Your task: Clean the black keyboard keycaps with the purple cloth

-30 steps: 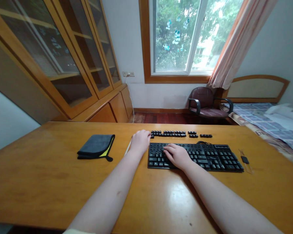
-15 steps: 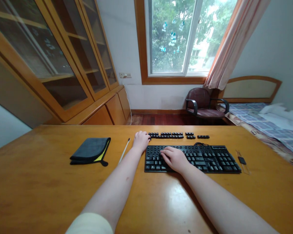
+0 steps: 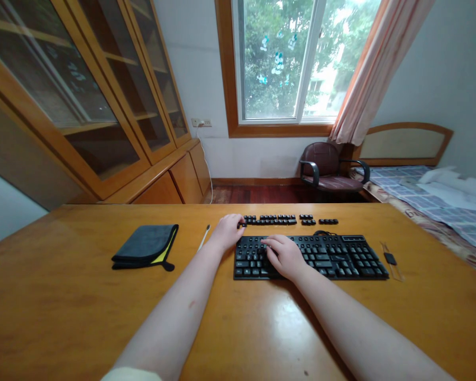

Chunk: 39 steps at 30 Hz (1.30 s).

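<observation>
The black keyboard [image 3: 325,259] lies on the wooden desk, its upper rows showing bare key sockets. Behind it, loose black keycaps [image 3: 277,221] stand in rows. At the left end of those rows, my left hand [image 3: 227,232] is closed with its fingertips on a keycap [image 3: 241,225]. My right hand [image 3: 284,256] rests over the left-middle part of the keyboard, fingers stretched out and thumb apart from them. Its palm hides some keys beneath.
Left of my arms lie a folded grey cloth [image 3: 145,246] with yellow lining and a thin brush [image 3: 203,238]. A wire keycap puller [image 3: 390,259] is right of the keyboard. Beyond the desk stand a chair [image 3: 321,159] and a glass-door cabinet [image 3: 115,69].
My left hand has shifted slightly toward me with a keycap at its fingertips. The right hand's fingers have lifted and spread from the thumb over the keyboard.
</observation>
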{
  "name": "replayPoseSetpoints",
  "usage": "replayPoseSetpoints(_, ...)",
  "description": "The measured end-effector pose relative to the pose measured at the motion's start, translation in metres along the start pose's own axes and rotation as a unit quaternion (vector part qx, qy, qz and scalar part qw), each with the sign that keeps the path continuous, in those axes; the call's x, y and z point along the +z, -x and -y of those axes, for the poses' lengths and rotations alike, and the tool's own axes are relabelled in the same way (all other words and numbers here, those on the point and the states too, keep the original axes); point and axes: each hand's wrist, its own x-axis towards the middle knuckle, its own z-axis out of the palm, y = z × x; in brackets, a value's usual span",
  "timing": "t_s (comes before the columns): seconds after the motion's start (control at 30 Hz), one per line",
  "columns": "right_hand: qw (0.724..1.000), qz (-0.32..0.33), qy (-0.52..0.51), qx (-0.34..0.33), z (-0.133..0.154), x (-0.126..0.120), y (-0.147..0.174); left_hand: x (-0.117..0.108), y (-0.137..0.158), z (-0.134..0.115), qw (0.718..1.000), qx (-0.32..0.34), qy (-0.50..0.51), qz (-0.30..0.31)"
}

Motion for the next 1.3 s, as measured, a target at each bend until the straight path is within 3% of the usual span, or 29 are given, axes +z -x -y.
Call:
replayPoseSetpoints(0.1, 1.000, -0.018, -0.011, 0.020, -0.001, -0.001, -0.002, -0.008, 0.025, -0.029, 0.989, -0.004, 0.142, -0.034)
replayPoseSetpoints(0.27, 0.978, -0.112, -0.143, 0.101, 0.009, 0.000, -0.004, -0.002, 0.068, -0.069, 0.968, -0.034, 0.232, -0.086)
replayPoseSetpoints(0.43, 0.915, -0.135, -0.308, 0.223, 0.029, -0.006, 0.017, 0.009, 0.083, -0.067, 0.952, -0.045, 0.271, -0.135)
replayPoseSetpoints(0.57, 0.931, -0.137, -0.255, 0.223, 0.032, -0.007, 0.033, 0.009, 0.084, -0.060, 0.959, 0.024, 0.246, -0.140)
replayPoseSetpoints(0.63, 0.922, -0.141, -0.274, 0.236, 0.031, -0.006, 0.033, 0.007, 0.085, -0.060, 0.956, 0.034, 0.250, -0.146)
replayPoseSetpoints(0.8, 0.808, -0.123, -0.446, 0.365, 0.035, 0.001, 0.029, 0.006, 0.090, -0.070, 0.946, 0.021, 0.300, -0.119)
replayPoseSetpoints(1.0, 0.728, -0.057, -0.591, 0.343, 0.042, 0.001, 0.033, 0.006, 0.091, -0.076, 0.933, 0.011, 0.339, -0.122)
replayPoseSetpoints(1.13, 0.728, -0.017, -0.607, 0.320, 0.045, -0.002, 0.033, 0.004, 0.092, -0.075, 0.929, -0.020, 0.339, -0.148)
replayPoseSetpoints(1.3, 0.771, -0.025, -0.566, 0.292, 0.046, -0.006, 0.030, 0.005, 0.094, -0.075, 0.924, -0.062, 0.343, -0.159)
